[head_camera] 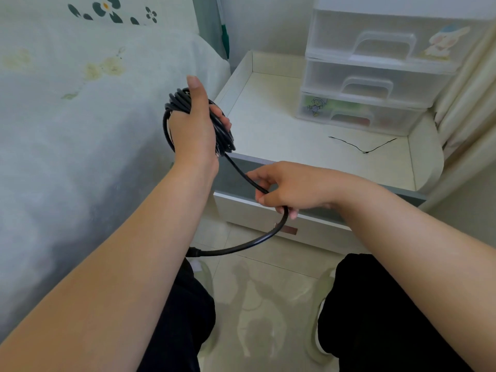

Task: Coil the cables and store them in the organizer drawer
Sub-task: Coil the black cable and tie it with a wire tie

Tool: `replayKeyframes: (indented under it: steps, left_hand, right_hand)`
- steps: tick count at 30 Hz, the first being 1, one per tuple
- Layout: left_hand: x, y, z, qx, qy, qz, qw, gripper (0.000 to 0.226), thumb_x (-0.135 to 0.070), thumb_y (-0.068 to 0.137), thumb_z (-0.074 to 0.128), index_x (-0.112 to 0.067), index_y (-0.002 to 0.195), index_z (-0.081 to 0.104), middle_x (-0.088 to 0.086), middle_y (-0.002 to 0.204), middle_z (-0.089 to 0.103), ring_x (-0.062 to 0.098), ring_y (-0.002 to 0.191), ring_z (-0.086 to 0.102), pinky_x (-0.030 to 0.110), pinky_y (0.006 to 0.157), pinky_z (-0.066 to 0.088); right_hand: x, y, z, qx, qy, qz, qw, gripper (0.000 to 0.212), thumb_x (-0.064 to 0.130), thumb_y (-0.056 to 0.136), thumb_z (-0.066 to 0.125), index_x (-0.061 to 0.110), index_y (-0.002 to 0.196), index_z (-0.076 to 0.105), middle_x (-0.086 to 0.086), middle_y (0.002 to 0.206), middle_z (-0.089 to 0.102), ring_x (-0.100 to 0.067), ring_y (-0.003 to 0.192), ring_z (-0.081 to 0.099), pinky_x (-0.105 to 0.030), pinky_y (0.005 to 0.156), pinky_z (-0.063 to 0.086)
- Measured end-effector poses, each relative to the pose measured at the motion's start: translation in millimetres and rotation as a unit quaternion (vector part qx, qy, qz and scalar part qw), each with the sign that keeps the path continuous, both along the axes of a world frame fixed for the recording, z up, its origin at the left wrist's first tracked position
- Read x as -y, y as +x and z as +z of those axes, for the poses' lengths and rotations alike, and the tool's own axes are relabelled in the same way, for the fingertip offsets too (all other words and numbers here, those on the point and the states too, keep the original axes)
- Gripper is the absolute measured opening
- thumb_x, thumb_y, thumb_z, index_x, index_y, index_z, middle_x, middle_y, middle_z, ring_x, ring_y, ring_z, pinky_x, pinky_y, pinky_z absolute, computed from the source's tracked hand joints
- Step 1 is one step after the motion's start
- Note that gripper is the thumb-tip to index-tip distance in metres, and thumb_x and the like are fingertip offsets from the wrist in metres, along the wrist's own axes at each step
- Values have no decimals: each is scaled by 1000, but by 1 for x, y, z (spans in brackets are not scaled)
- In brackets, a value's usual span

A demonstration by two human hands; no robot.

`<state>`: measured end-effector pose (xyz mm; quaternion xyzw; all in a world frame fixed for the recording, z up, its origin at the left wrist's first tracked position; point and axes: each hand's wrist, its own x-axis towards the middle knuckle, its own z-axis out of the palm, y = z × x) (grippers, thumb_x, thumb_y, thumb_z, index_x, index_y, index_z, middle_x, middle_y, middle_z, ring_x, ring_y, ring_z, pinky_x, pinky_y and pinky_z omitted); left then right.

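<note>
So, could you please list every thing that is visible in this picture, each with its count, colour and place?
cable: one, black, mostly coiled around the left hand, loose tail running through the right hand.
thin wire: one, black, lying on the nightstand top.
organizer: one, translucent white, three drawers all closed, at the back of the nightstand.
nightstand: one, white, right of the bed.
bed: one, pale floral cover, on the left.
curtain: one, cream, far right.
left hand: holds the coil.
right hand: grips the cable tail.
legs: two, black trousers, bottom.
</note>
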<state>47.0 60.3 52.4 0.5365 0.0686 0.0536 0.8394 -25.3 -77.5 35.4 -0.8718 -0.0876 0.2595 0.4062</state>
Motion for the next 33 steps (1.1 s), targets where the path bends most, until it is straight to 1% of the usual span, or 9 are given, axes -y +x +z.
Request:
replayKeyframes:
  steps: [3,6,10,13,19,23,27,30,33]
  left_hand:
    - [0,2,-9,11,65,-16,998,60,-48,93,52,-22,39,50,-1,47,50,18,43,51,35,57,45]
    - [2,-1,-14,24,110,-43,993,55,-47,94,52,-18,47,52,0,48,53,19,45,54,38,59,49]
    - [4,-6,-17,-42,77,-61,994,50,-47,93,54,-14,55,51,-1,47,54,17,45,53,33,59,49]
    - [7,-9,-23,-74,64,-78,992,49,-48,92,56,-12,59,49,0,49,52,16,45,52,30,56,50]
    - [8,-7,-32,-149,44,-124,980,49,-53,88,57,-11,63,51,-2,51,52,14,47,53,27,54,51]
    - [8,-5,-38,-198,56,-152,967,53,-60,83,59,-12,62,49,1,52,52,16,48,54,26,51,52]
    - [15,-15,-37,-199,100,-222,949,53,-58,81,62,-11,61,53,1,49,55,14,42,55,25,46,49]
    - [24,-26,-39,-175,212,-290,917,66,-67,76,59,-3,87,67,13,73,72,26,71,72,38,71,59]
    - [32,-38,-38,-157,211,-320,910,49,-39,101,38,-2,83,65,12,48,62,20,48,65,27,49,53]
  right_hand:
    - [4,1,2,-47,37,-12,998,48,6,89,54,22,133,42,-7,108,60,-15,58,54,-20,50,49]
    - [10,0,6,-77,59,-10,995,38,4,89,54,24,120,47,-10,107,61,-20,63,56,-24,54,53]
    - [16,-3,11,-79,7,59,995,17,13,93,51,17,101,66,-2,92,65,-10,59,60,-27,68,57]
    - [19,-6,13,-85,5,100,991,31,30,99,44,14,94,70,-1,85,65,-9,70,60,-22,73,56]
    - [32,-5,15,-129,125,116,977,43,47,93,41,14,90,68,-7,81,66,-20,76,60,-29,77,53]
    - [39,-3,14,-143,200,144,959,49,66,75,59,19,88,68,-1,77,66,-15,73,61,-27,74,52]
    - [38,-1,10,-119,251,109,954,21,35,87,61,19,74,65,0,63,63,-13,59,58,-23,63,51]
    - [30,3,6,-85,305,48,947,27,26,93,43,14,74,58,-3,60,61,-13,52,55,-21,55,48]
    - [22,7,2,-68,329,18,942,29,27,97,38,10,79,53,-3,56,60,-12,48,53,-20,49,45]
